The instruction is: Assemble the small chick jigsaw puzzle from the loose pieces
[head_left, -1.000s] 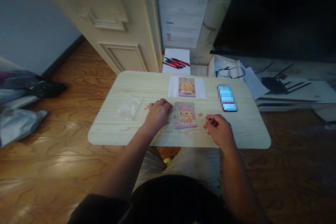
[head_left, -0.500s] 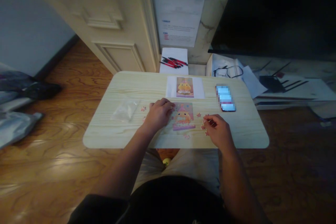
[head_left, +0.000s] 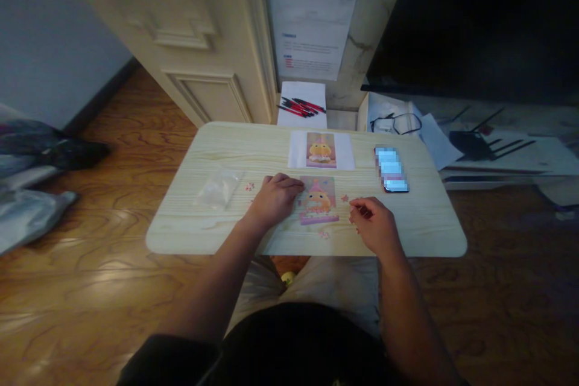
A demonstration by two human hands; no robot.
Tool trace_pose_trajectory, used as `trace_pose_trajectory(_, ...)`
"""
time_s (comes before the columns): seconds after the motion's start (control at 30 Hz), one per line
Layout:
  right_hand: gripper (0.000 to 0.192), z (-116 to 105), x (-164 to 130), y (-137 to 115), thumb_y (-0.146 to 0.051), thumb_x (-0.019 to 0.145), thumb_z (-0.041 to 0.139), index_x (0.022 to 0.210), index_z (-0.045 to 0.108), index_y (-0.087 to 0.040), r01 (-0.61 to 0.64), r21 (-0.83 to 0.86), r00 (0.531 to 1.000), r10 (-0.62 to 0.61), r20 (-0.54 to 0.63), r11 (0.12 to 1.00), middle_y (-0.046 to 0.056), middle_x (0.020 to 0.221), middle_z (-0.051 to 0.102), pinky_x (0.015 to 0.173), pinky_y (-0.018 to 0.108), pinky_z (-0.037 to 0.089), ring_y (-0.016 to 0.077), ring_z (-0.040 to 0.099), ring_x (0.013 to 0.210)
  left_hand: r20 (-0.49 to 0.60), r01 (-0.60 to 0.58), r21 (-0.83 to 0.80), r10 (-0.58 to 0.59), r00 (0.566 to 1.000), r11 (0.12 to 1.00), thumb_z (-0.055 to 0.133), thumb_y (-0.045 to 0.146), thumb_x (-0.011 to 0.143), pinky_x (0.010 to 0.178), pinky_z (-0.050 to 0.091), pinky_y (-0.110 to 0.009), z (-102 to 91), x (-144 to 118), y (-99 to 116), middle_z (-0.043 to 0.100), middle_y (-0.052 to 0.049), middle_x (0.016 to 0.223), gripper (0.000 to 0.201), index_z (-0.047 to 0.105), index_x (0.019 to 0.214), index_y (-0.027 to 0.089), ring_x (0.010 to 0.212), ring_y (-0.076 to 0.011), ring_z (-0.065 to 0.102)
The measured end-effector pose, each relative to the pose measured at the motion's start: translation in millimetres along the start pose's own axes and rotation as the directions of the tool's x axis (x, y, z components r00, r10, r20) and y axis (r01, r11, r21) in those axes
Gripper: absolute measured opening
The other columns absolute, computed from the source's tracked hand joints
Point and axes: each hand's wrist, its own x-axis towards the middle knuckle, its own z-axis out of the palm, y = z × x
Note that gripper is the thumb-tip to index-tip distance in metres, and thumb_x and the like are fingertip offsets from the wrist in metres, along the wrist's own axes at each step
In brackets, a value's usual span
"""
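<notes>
Left hand [head_left: 277,198] is arching at the puzzle's [head_left: 319,204] left; right hand [head_left: 374,222] is curling right of a piece [head_left: 345,198]; grips I cannot tell.

Orange and pink puzzle [head_left: 319,201], pale wood-grained table [head_left: 427,223], red-black pens [head_left: 302,107]

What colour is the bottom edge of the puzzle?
The puzzle has a purple bottom edge; the head view shows it best.

Your tabletop [head_left: 203,151] presents a smooth, pale wood-grain surface. Your jigsaw puzzle [head_left: 319,199] looks like printed card; the picture sheet [head_left: 346,151] is white paper. The bag [head_left: 219,190] is clear, wrinkled plastic with glossy highlights. Your floor [head_left: 113,280] shows glossy brown wood grain. Your trousers [head_left: 337,283] are matt, creased cloth; the pens [head_left: 301,108] look like smooth plastic.
</notes>
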Motion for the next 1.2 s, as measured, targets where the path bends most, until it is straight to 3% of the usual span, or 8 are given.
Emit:
trace_pose_trajectory(0.53,0.018,1.7,1.0,-0.3,-0.034,0.093,0.064,0.100,0.075,-0.022,0.034,-0.028,0.999,-0.034,-0.008,0.999,0.007,0.096,0.074,0.071,0.034,0.056,0.0203,0.069,0.077,0.068,0.014,0.006,-0.014,0.998,1.000,0.053,0.019,0.093,0.096,0.042,-0.052,-9.5,-2.3,10.2,0.071,-0.006,0.136,0.041,0.073,0.128,0.027,0.117,-0.0313,0.058)
trace_pose_trajectory(0.73,0.019,1.7,1.7,-4.3,-0.033,0.094,0.062,0.101,0.076,-0.022,0.071,-0.033,0.997,-0.071,-0.006,0.997,0.007,0.095,0.073,0.072,0.034,0.055,0.0196,0.067,0.077,-0.027,0.083,0.009,-0.083,0.996,0.996,0.053,0.014,0.089,0.099,0.042,-0.049,-10.4,-10.2,7.8,0.066,-0.005,0.144,0.046,0.071,0.130,0.027,0.125,-0.0299,0.056)
trace_pose_trajectory(0.83,0.019,1.6,1.7,-6.5,-0.032,0.094,0.061,0.101,0.076,-0.021,0.089,-0.054,0.996,-0.089,-0.002,0.995,0.007,0.096,0.073,0.070,0.034,0.054,0.0191,0.066,0.076,-0.075,0.104,0.019,-0.102,0.992,0.994,0.054,0.014,0.089,0.099,0.041,-0.050,-11.2,-17.1,8.7,0.073,-0.005,0.131,0.037,0.075,0.118,0.025,0.118,-0.0292,0.059)
trace_pose_trajectory(1.07,0.019,0.8,3.7,-5.5,-0.033,0.092,0.063,0.099,0.077,-0.022,0.083,-0.067,0.996,-0.084,-0.015,0.994,0.007,0.094,0.074,0.069,0.035,0.056,0.0199,0.067,0.074,-0.067,-0.009,-0.018,0.007,0.998,1.000,0.054,0.028,0.098,0.098,0.041,-0.049,-5.3,-37.4,31.1,0.077,-0.005,0.118,0.024,0.077,0.106,0.026,0.111,-0.0274,0.063)
trace_pose_trajectory(1.2,0.019,-0.1,2.8,-0.4,-0.032,0.092,0.063,0.101,0.077,-0.022,0.081,-0.063,0.997,-0.081,0.001,0.995,0.008,0.097,0.075,0.071,0.036,0.059,0.0210,0.069,0.077,-0.073,0.000,-0.062,-0.004,0.997,0.998,0.057,0.034,0.099,0.100,0.043,-0.048,-1.0,-42.6,41.9,0.076,-0.006,0.123,0.023,0.075,0.111,0.027,0.113,-0.0260,0.065)
